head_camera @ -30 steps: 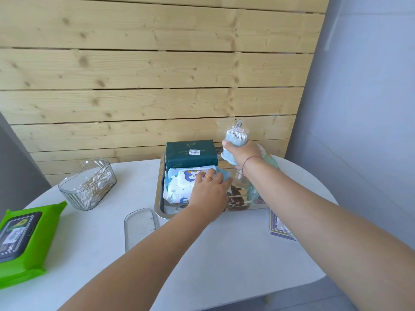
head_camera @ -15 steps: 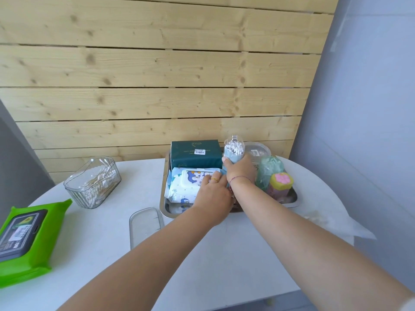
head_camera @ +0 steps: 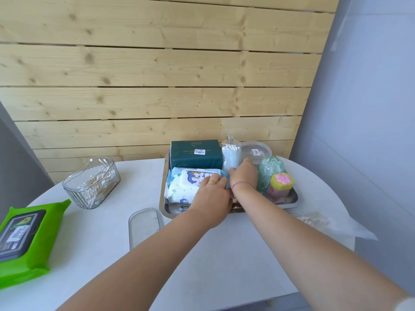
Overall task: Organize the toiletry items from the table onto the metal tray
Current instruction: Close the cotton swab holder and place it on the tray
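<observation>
White table [head_camera: 202, 254], tray [head_camera: 162, 205] — right grip [head_camera: 243, 176] holds swab tube [head_camera: 231, 157], left grip [head_camera: 211, 198] presses wipes pack [head_camera: 186, 185].

Both forearms [head_camera: 157, 254] are bare. The left hand [head_camera: 211, 198] wears a thin gold ring [head_camera: 212, 181], and a fine reddish thread bracelet [head_camera: 241, 184] circles the right wrist. A white sleeve [head_camera: 404, 305] edge shows far up the right arm.
</observation>
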`<state>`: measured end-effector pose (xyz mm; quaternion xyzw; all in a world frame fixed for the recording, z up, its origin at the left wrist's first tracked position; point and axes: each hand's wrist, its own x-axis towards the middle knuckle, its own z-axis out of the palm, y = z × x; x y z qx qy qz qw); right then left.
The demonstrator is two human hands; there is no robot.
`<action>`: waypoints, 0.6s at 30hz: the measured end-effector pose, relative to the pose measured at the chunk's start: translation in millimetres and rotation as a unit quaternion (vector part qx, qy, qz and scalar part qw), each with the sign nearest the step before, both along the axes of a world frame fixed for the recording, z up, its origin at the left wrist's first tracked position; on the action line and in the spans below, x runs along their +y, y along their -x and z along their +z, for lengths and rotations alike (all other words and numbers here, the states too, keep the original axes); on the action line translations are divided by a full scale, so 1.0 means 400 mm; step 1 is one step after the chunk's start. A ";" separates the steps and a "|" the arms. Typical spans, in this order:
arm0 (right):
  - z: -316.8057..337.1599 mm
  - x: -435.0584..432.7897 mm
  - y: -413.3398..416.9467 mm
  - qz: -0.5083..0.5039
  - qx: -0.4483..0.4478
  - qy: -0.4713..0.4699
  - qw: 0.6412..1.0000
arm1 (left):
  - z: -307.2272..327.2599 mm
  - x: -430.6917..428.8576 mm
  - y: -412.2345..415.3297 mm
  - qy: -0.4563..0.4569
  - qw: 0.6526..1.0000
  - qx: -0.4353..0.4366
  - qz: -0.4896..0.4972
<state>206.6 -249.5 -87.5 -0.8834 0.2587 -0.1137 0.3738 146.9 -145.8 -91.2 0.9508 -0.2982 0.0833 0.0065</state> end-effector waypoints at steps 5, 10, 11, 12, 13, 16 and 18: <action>-0.010 -0.015 0.005 0.005 0.026 0.056 0.998 | 0.003 0.001 0.005 0.020 1.000 0.008 0.000; -0.007 0.003 -0.003 -0.013 0.013 0.035 0.999 | -0.004 0.005 -0.003 0.048 0.999 0.023 -0.002; -0.005 0.007 -0.006 -0.014 0.006 0.028 0.999 | -0.006 0.007 -0.006 0.054 0.998 0.025 -0.004; -0.004 0.011 -0.009 -0.014 -0.001 0.019 1.000 | -0.008 0.008 -0.008 0.059 0.998 0.026 -0.006; -0.002 0.015 -0.012 -0.013 -0.006 0.011 1.000 | -0.008 0.011 -0.009 0.063 0.998 0.027 -0.009; 0.001 0.020 -0.022 -0.010 -0.010 -0.002 1.000 | -0.009 0.014 -0.012 0.070 0.997 0.026 -0.021; 0.001 0.018 -0.027 -0.007 -0.008 -0.007 1.000 | -0.009 0.017 -0.011 0.078 0.996 0.022 -0.027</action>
